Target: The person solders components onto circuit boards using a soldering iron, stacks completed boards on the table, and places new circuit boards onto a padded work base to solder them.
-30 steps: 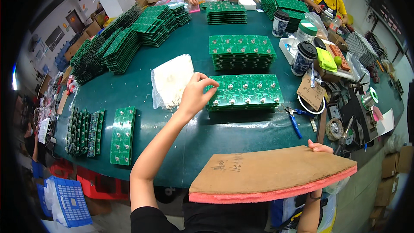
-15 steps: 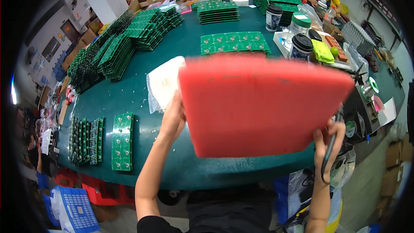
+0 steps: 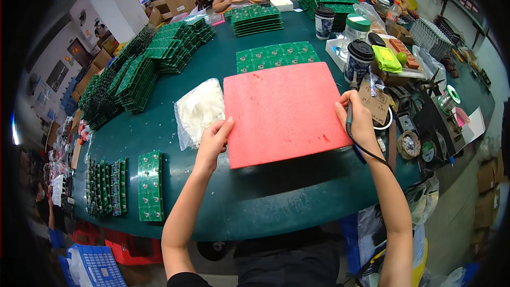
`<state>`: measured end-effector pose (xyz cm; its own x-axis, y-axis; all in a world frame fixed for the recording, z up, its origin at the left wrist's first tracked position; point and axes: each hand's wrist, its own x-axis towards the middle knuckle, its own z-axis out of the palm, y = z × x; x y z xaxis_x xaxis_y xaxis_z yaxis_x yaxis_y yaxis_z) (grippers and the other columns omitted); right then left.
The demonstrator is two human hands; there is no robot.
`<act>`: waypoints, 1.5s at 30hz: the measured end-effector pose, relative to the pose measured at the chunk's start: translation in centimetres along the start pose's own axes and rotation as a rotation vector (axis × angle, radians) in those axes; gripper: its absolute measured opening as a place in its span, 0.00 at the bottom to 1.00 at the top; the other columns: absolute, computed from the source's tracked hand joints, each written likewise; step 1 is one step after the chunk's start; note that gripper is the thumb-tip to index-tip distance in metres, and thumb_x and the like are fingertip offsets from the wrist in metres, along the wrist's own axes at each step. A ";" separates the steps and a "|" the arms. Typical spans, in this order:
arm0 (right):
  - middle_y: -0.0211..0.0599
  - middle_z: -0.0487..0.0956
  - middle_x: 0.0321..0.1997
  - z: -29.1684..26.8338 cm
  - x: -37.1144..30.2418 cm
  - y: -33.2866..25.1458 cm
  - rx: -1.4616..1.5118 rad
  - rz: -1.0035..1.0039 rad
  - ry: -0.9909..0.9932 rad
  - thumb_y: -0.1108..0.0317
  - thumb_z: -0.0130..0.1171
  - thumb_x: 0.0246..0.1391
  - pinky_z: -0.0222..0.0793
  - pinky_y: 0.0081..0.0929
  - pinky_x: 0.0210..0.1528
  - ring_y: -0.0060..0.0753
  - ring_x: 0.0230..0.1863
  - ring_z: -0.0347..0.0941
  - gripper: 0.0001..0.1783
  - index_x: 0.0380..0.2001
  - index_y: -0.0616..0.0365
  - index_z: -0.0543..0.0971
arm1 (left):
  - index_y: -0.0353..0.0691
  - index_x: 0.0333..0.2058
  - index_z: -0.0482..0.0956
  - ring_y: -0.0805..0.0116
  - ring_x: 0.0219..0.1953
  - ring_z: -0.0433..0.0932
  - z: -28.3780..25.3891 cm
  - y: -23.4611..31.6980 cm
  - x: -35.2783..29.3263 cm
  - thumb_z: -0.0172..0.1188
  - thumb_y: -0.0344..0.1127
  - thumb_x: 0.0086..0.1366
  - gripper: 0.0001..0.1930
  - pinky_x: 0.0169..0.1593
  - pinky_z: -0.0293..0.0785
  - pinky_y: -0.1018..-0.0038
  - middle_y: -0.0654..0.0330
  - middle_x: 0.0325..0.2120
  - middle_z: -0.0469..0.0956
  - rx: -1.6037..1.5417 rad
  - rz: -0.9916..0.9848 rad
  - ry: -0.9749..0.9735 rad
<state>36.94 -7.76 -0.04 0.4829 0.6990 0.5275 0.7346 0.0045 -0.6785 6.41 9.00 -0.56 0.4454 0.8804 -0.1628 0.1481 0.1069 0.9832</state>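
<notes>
Over the near half of the green table: pink foam pad, held up in both hands, near edge clear of the tabletop. Hands apart, one per side. Left hand pinches the left edge, thumb on top. Right hand clamped on the right edge, also gripping a soldering iron, tip pointing away from the person. Can't tell if the pad touches anything underneath. Circuit board stack just behind, partly hidden by it. Bag of white bits near left hand. Lidded cup beyond right hand.
</notes>
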 end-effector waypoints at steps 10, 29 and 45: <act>0.42 0.76 0.30 0.2 1.1 2.1 -0.008 0.108 -0.067 0.64 0.66 0.53 0.71 0.33 0.37 0.40 0.32 0.76 0.17 0.39 0.58 0.70 | 0.39 0.37 0.81 0.86 0.18 0.56 -0.4 0.0 3.2 0.65 0.50 0.60 0.19 0.22 0.53 0.83 0.74 0.19 0.64 0.041 -0.103 -0.069; 0.34 0.74 0.39 -3.6 -1.6 -3.3 0.711 0.425 -0.100 0.73 0.69 0.50 0.68 0.20 0.49 0.22 0.42 0.71 0.22 0.42 0.57 0.67 | 0.34 0.55 0.71 0.70 0.43 0.80 -0.5 3.3 -4.0 0.71 0.34 0.54 0.30 0.47 0.76 0.75 0.60 0.44 0.80 -0.317 0.058 -0.143; 0.40 0.80 0.50 -6.1 -11.6 4.6 0.084 -0.436 -0.617 0.78 0.64 0.40 0.69 0.39 0.56 0.49 0.53 0.73 0.17 0.35 0.53 0.71 | 0.57 0.34 0.81 0.70 0.26 0.65 -2.0 -6.4 -7.3 0.64 0.27 0.45 0.16 0.31 0.65 0.75 0.70 0.49 0.79 0.813 1.266 -0.523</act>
<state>37.61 -20.16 -6.15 -0.2149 0.8946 0.3919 0.7471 0.4090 -0.5239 0.50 2.84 -5.52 0.8570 -0.0617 0.5115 -0.2022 -0.9534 0.2238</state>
